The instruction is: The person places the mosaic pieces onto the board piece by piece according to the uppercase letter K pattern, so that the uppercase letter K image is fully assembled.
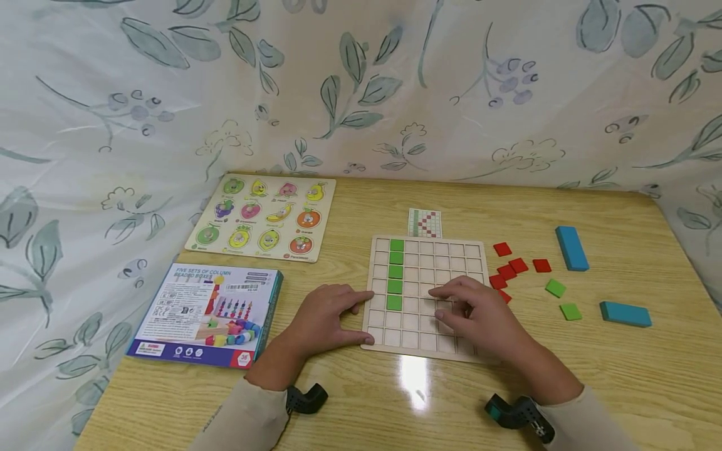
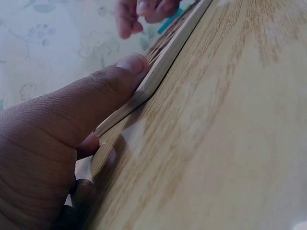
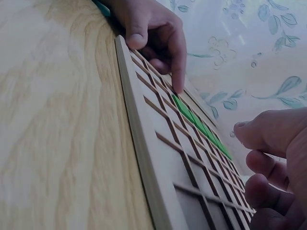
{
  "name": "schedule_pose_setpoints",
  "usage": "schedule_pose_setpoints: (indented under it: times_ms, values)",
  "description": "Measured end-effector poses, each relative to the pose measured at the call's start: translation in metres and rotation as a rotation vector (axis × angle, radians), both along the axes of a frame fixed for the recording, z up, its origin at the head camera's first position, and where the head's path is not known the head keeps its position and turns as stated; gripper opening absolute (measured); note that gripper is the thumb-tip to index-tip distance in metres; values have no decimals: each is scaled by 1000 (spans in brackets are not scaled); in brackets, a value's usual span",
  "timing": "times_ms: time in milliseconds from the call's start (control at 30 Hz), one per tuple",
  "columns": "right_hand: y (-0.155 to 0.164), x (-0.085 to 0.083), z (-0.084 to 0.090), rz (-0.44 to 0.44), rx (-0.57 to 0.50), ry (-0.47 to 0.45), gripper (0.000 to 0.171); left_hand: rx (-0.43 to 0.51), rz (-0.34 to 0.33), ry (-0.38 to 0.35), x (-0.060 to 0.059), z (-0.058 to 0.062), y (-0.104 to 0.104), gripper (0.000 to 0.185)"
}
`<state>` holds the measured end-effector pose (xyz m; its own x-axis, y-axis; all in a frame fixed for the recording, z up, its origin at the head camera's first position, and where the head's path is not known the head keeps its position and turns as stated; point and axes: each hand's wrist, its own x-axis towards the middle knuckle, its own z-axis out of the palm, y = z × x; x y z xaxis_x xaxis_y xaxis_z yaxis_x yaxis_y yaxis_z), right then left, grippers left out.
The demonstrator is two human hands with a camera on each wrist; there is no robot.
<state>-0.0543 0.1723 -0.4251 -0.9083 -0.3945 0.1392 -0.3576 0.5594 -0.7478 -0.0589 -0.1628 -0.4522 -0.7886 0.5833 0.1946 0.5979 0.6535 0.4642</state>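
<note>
A wooden grid board (image 1: 410,322) lies on the table, with several green square tiles (image 1: 395,272) in a column near its left side. My left hand (image 1: 327,316) steadies the board's left edge, thumb near the front corner and index finger higher up. In the left wrist view the thumb (image 2: 112,84) lies along the rim. Over the right part of the board is my right hand (image 1: 479,313), fingers loosely bent. The right wrist view shows nothing between its thumb and fingers (image 3: 266,165). Beyond the board's far edge is a small pattern card (image 1: 425,223) with green and red squares.
Right of the board lie several red tiles (image 1: 518,265), some partly behind the right hand, and two loose green tiles (image 1: 555,288). Two blue blocks (image 1: 572,248) sit farther right. At left are a fruit puzzle board (image 1: 262,227) and a beaded-toy box (image 1: 205,313). Patterned cloth (image 1: 361,94) hangs behind.
</note>
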Motion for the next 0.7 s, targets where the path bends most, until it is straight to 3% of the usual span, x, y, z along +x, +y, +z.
schedule_pose_setpoints:
  times_ms: [233, 700]
  values:
    - [19, 4, 0, -36, 14, 50, 36, 6, -4, 10, 0, 0, 0, 71]
    - [57, 11, 1, -127, 100, 44, 39, 8, -2, 6, 0, 2, 1, 71]
